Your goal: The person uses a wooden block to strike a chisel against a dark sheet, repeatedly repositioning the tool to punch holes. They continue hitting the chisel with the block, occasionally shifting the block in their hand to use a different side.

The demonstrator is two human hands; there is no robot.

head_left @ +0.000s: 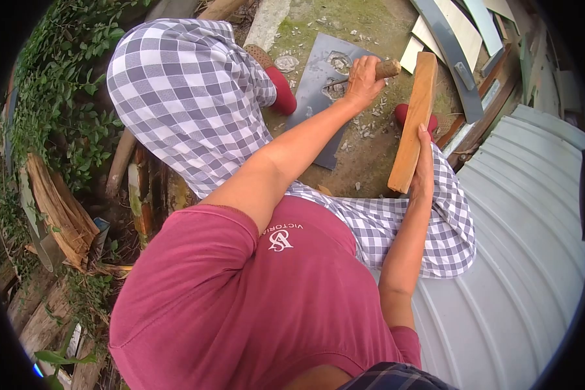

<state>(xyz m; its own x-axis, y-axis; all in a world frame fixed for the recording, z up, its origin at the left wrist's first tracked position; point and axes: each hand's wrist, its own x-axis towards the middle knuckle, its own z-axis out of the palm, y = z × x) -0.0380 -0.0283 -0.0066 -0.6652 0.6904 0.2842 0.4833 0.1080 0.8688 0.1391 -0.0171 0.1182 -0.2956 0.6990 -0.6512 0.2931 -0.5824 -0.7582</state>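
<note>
My left hand point(364, 81) is wrapped round the wooden handle point(389, 68) of a chisel, whose thin metal blade points left. The blade's tip lies at a rough cut-out point(335, 91) in a dark grey board point(312, 107) on the ground. Just beyond it, a second rough cut-out point(339, 62) shows in the same board. With my right hand point(424, 166) I grip the near part of a long squared wooden block point(411, 130), its far end raised close to the chisel handle. Grey chips point(365, 123) are scattered around the board.
My legs in checked trousers point(182, 84) frame the board, red shoes on both sides. Corrugated metal sheet point(500, 247) covers the right side. Board offcuts point(448, 52) lie at the far right. Leafy plants point(65, 84) and split wood point(62, 208) line the left.
</note>
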